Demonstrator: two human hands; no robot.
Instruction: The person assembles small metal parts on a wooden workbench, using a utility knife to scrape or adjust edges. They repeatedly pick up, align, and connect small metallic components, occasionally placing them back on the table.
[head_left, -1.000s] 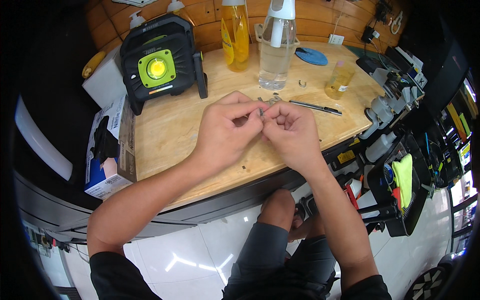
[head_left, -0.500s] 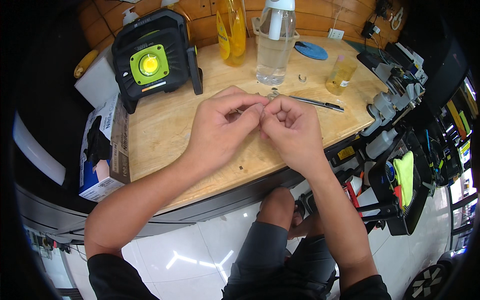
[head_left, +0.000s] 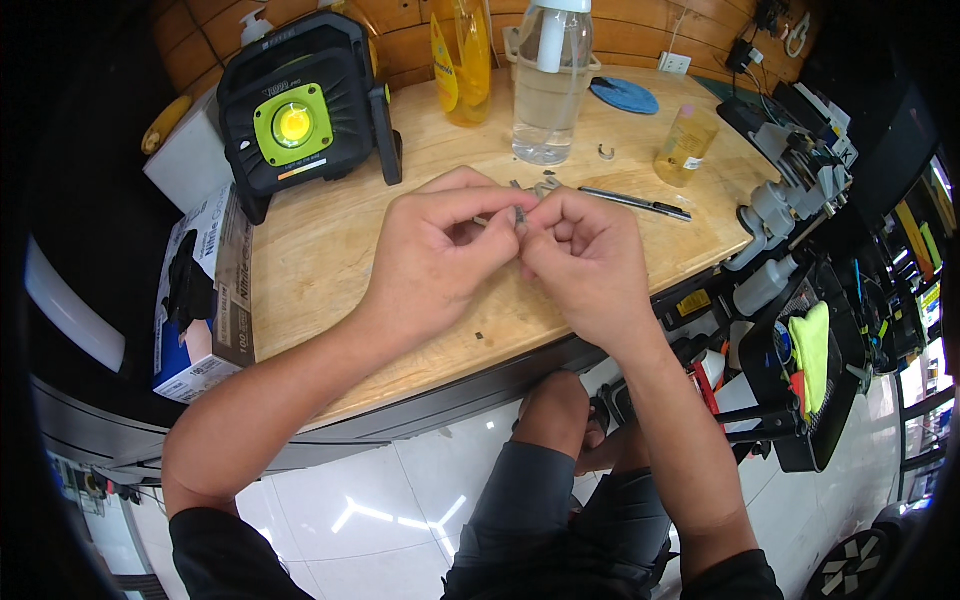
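Observation:
Over the wooden table, my left hand (head_left: 430, 245) and my right hand (head_left: 592, 258) meet at their fingertips. Both are closed in a pinch. A tiny dark grey piece (head_left: 520, 216) shows between the fingertips, too small to name; the left thumb and index finger close on it, and the right fingertips press against its other side. Just behind the hands lie some small grey curved pieces (head_left: 546, 186), partly hidden by the fingers. A silver and black pen-like tool (head_left: 636, 204) rests beyond my right hand.
A black work light (head_left: 300, 125) stands lit at the back left, above a glove box (head_left: 205, 300). Behind the hands are a clear water bottle (head_left: 550, 90), a yellow bottle (head_left: 462, 70), a blue round pad (head_left: 624, 96) and a yellowish cup (head_left: 686, 150). A black tool cart (head_left: 815, 400) is at right.
The grey piece now shows between my fingertips, where the left thumb covered it before. Both hands stay in nearly the same place.

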